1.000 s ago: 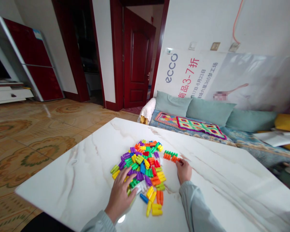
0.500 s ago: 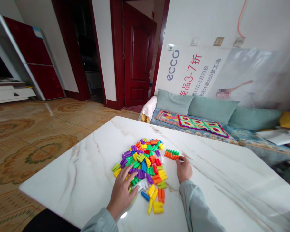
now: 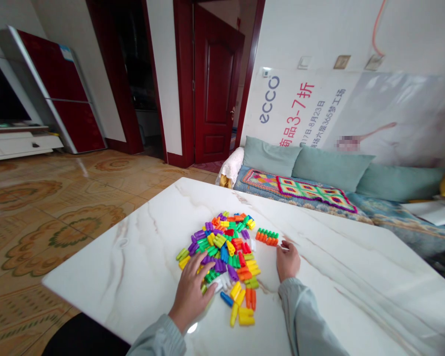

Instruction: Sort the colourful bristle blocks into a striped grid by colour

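Observation:
My left hand [image 3: 191, 291] lies with fingers spread over the near left side of a heap of colourful plastic bullet-shaped building pieces [image 3: 219, 241]. Beneath its fingers are purple, green and white pieces. To the right of the heap, a joined row of orange and green pieces [image 3: 267, 237] lies on the white marbled table [image 3: 141, 257]. My right hand [image 3: 288, 262] rests just right of this row, slightly apart from it. Its fingers are curled in a pinch; whether something small is between them cannot be made out.
Loose yellow pieces [image 3: 246, 317], an orange pair [image 3: 250, 299] and a blue piece [image 3: 226, 298] lie at the heap's near end. A sofa with green cushions [image 3: 333, 165] stands past the table's far edge. A red door [image 3: 217, 89] and a red fridge [image 3: 72, 109] are farther back.
My right hand has drawn back a little from the end of the orange and green row, leaving a small gap. The left hand stays over the heap. The view has shifted slightly.

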Tool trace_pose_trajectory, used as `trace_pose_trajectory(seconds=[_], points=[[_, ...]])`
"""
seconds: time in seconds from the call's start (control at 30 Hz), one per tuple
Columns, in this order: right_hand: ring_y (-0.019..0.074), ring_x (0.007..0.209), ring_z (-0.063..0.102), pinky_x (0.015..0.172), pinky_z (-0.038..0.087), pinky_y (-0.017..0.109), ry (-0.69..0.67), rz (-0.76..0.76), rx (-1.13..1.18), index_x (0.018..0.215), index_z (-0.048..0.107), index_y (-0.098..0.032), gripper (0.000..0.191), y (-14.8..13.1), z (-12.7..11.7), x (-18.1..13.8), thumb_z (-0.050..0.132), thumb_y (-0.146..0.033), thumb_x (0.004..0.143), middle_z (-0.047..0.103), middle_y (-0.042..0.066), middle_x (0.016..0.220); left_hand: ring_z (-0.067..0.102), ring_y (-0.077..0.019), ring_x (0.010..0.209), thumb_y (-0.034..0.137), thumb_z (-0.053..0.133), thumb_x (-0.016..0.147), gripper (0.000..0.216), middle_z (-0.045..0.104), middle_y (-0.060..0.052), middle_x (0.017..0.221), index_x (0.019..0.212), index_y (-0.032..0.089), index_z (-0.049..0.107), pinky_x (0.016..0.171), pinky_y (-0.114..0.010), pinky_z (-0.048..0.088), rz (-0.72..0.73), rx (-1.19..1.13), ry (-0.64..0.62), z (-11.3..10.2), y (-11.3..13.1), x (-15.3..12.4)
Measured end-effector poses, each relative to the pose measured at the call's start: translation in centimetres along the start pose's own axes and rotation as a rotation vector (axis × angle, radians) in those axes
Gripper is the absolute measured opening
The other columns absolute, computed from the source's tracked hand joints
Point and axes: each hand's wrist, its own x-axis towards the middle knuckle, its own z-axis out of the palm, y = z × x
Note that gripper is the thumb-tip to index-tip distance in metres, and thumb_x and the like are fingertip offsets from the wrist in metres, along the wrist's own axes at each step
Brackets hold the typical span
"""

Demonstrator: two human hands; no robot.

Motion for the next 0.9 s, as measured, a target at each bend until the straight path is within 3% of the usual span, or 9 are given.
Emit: trace_pose_trajectory(seconds=[0.17,0.37,0.47,0.6,0.9], points=[[0.0235,0.08,0.067,0.071,0.051,0.034,0.034,0.006,0.16,0.106,0.062,-0.014,0.049,-0.5,-0.2,-1.8,0.054,-0.047,0.07,0.07,0.015,0.109,0.047,-0.0346,0.132,0.03,0.064,0.085,0.041,0.05,-0.01,0.144,0.125,0.027,0.063,0.105,-0.057,0.046,-0.001,0.001,0.012,-0.1,0.0,0.0],[0.0194,0.074,0.066,0.064,0.051,0.03,-0.098,0.008,0.406,0.11,0.061,-0.018,0.045,-2.0,0.6,-8.1,0.059,-0.048,0.075,0.069,0.01,0.109,0.047,-0.0322,0.132,0.029,0.059,0.089,0.036,0.051,-0.009,0.143,0.125,0.027,0.063,0.106,-0.055,0.046,0.013,0.002,0.008,-0.1,-0.1,0.0],[0.0178,0.065,0.062,0.059,0.049,0.029,-0.158,0.019,0.442,0.109,0.061,-0.019,0.043,-2.6,0.7,-10.3,0.06,-0.047,0.077,0.07,0.005,0.089,0.048,-0.0307,0.131,0.025,0.055,0.092,0.032,0.052,-0.009,0.141,0.123,0.027,0.063,0.106,-0.054,0.045,0.017,0.0,0.008,-0.1,-0.2,0.0],[0.0186,0.058,0.057,0.053,0.045,0.028,-0.175,0.036,0.407,0.102,0.064,-0.017,0.039,-3.1,0.3,-10.9,0.057,-0.045,0.076,0.061,-0.001,0.061,0.051,-0.0286,0.126,0.023,0.055,0.092,0.029,0.055,-0.009,0.136,0.119,0.028,0.065,0.105,-0.051,0.047,0.015,-0.032,0.019,-0.3,0.0,0.0],[0.0208,0.063,0.061,0.057,0.048,0.031,-0.188,0.002,0.319,0.096,0.068,-0.017,0.038,-2.9,0.3,-10.6,0.056,-0.046,0.074,0.067,0.004,0.07,0.059,-0.021,0.105,0.015,0.049,0.095,0.024,0.062,-0.006,0.114,0.1,0.026,0.069,0.091,-0.038,0.054,-0.024,-0.171,0.081,-0.8,0.4,0.1]])
